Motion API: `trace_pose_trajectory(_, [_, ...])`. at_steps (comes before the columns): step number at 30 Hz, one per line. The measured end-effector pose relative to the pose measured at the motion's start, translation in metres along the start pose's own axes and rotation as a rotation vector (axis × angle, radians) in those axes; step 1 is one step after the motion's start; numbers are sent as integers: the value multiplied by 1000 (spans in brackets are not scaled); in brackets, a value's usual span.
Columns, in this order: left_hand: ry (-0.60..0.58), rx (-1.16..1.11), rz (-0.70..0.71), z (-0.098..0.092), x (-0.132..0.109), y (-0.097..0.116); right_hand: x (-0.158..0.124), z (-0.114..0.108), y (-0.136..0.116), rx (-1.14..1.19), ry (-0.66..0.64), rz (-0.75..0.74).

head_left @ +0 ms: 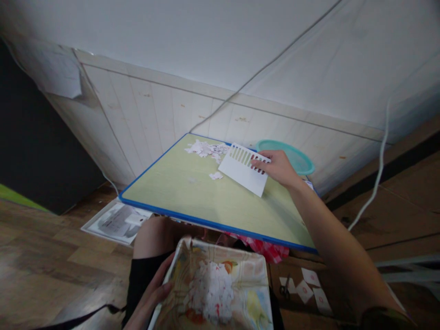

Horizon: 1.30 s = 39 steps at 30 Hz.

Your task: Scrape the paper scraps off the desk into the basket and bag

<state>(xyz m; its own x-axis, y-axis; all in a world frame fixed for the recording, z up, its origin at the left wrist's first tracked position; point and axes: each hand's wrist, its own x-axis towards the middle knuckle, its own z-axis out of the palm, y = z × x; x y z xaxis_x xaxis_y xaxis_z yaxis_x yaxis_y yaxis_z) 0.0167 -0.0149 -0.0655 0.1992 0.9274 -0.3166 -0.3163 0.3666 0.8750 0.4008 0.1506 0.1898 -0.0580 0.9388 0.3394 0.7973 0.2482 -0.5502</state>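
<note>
My right hand reaches across a green board with a blue rim and grips a white card with a row of slots cut in its far edge. The card's lower edge rests on the board beside small white paper scraps. A larger heap of white scraps lies at the board's far edge. My left hand holds the left rim of a flower-patterned tray on my lap. A pile of white paper scraps lies in the tray.
A teal plastic basin stands behind the board by the white wall. Scissors and small white cards lie on the wooden floor at the right. Printed sheets lie under the board's left corner. A white cable hangs at right.
</note>
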Motion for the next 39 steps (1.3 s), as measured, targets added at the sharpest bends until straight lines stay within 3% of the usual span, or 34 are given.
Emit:
trace_pose_trajectory(3, [-21,-21,-6,-2,-2,0,-7,2,-5,18,-51,7])
trace_pose_trajectory(7, [-23,-28,-11,-1,-8,4,-14,-12,-10,32,-136,4])
trace_pose_trajectory(12, [-17,-13,16,4,-12,10,-19,-27,-15,20,-88,30])
trace_pose_trajectory(16, [-11,-23,4,6,-13,10,-27,-30,-19,115,-201,56])
trace_pose_trajectory(27, [6,-33,-37,2,-7,-2,-41,-42,9,182,-118,159])
trace_pose_trajectory(33, [28,-2,-38,-1,-4,-6,-45,-42,7,193,-166,156])
trace_pose_trajectory(39, [20,23,-15,-4,-2,-5,-48,-46,3,164,-100,137])
